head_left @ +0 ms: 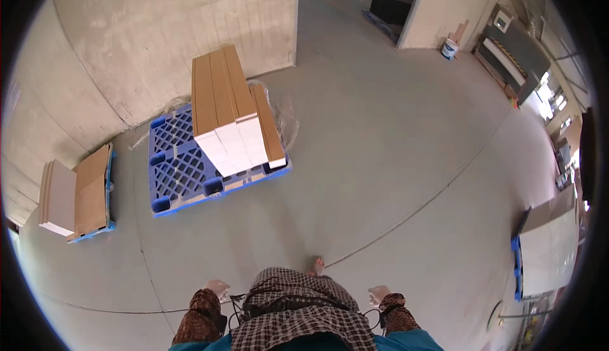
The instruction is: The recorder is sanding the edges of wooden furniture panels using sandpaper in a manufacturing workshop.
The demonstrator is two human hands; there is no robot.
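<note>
Hanging apart, left hand and right hand; finger closure unclear. Far left, brown-topped stack on blue pallet might topple if bumped.

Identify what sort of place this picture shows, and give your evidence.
Probably a warehouse or factory hall: a blue plastic lattice pallet bears long, stacked brown-and-white rectangular pieces, and a broad grey floor surrounds it.
</note>
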